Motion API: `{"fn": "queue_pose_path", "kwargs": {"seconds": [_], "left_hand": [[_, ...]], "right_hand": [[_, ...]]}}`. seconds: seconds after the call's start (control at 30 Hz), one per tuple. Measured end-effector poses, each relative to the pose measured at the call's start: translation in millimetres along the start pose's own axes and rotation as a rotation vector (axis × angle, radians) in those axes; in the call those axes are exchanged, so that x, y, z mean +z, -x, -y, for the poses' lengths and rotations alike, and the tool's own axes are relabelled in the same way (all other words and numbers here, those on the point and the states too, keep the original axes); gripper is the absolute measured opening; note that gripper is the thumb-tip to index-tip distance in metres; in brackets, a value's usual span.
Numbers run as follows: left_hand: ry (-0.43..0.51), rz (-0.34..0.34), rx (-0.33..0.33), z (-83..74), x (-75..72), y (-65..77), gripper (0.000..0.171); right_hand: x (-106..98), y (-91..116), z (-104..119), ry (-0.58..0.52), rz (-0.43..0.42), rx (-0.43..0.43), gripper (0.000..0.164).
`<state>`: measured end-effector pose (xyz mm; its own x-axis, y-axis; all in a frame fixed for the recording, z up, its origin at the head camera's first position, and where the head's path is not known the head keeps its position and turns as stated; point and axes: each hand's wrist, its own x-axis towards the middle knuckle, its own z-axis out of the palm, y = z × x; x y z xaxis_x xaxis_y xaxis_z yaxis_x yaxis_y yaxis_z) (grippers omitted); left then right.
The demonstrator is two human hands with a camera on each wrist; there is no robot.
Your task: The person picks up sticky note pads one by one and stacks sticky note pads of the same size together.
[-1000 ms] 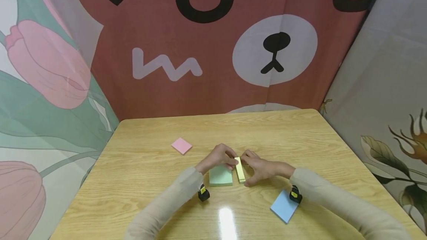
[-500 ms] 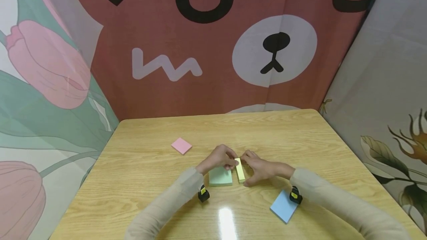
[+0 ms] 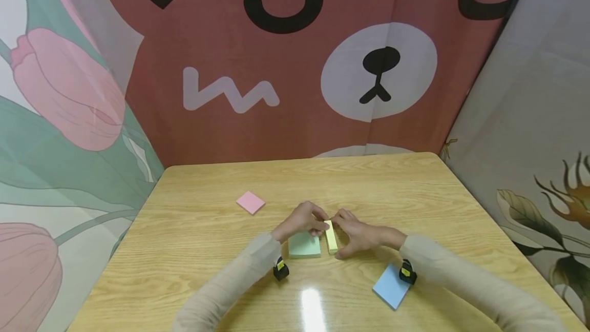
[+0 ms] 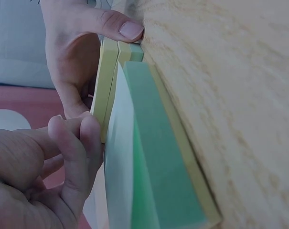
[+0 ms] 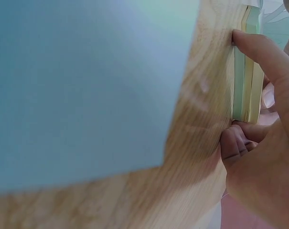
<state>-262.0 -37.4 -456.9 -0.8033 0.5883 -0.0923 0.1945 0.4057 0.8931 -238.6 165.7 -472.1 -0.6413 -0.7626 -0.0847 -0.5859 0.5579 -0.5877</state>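
A narrow stack of sticky notes (image 3: 331,240) lies on the table, yellow on top with a light green layer at its base. My right hand (image 3: 361,233) spans its length, thumb (image 5: 259,50) at the near end and curled fingers at the far end. At that far end, my left hand (image 3: 301,219) pinches the yellow top piece with thumb and fingertips (image 4: 89,133). Left of the stack sits a square green sticky note pad (image 3: 304,246), partly under the left hand. The left wrist view shows a yellow layer (image 4: 182,138) beneath its green and some lifted upper sheets.
A pink sticky note pad (image 3: 251,202) rests farther back on the left of the wooden table (image 3: 203,250). Close to my right wrist lies a blue sticky note pad (image 3: 392,287), partly covered by the wrist camera (image 3: 407,272). Printed curtains hang behind the table and at both sides.
Both hands keep their hold on the narrow stack with barely any movement. The whole head view has shifted slightly.
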Motion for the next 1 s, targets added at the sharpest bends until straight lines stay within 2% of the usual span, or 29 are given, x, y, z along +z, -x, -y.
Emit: {"fn": "queue_pose_path", "kwargs": {"seconds": [0.3, 0.73, 1.0], "left_hand": [[0.013, 0.012, -0.01, 3.0, -0.9, -0.3, 0.018], [0.031, -0.008, -0.013, 2.2, -7.8, 1.0, 0.025], [0.029, -0.042, -0.028, 1.6, -9.3, 1.2, 0.021]], "right_hand": [[1.8, 0.6, -0.8, 0.007, -0.001, -0.004, 0.076], [-6.9, 2.2, -0.8, 0.006, 0.042, 0.039, 0.083], [-12.9, 1.3, 0.8, 0.038, 0.069, 0.031, 0.079]]}}
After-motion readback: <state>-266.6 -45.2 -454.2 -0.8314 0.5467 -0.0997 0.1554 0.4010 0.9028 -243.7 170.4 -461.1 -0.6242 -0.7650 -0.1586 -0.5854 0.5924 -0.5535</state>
